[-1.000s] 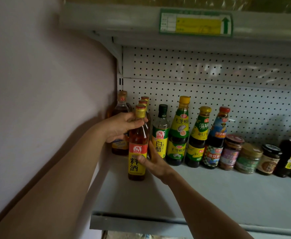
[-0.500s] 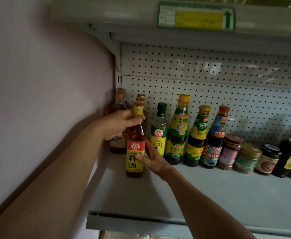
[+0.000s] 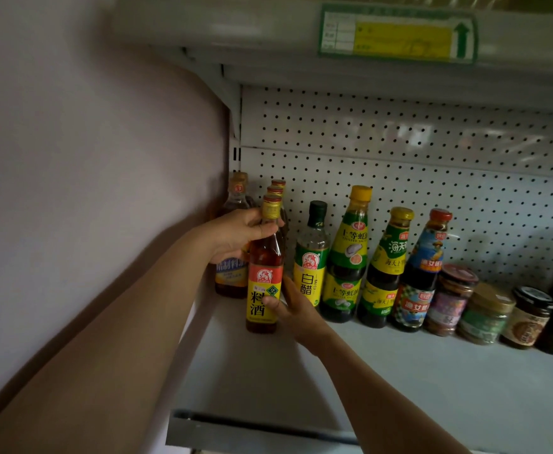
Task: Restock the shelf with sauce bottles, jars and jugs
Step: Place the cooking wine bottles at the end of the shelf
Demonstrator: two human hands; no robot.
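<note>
Cooking wine bottle (image 3: pixel 264 283) has gone further back on the shelf (image 3: pixel 399 381) since 1 s ago, now upright btwn both hands. Left hand (image 3: pixel 239 235) grips its neck w/ fingers curled; right hand (image 3: pixel 288 306) holds the lower label, thumb across the front. White vinegar bottle (image 3: pixel 311 260) stands just right of the right hand.

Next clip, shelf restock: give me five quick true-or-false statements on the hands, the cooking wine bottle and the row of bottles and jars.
1. The left hand grips the neck of the cooking wine bottle. True.
2. The right hand rests flat on the shelf, away from every bottle. False: it holds that bottle low, thumb on its yellow label.
3. The white vinegar bottle has a dark green cap. True.
4. The jars stand left of the bottles. False: they stand to the right.
5. The held bottle lies on its side. False: it is upright.
</note>
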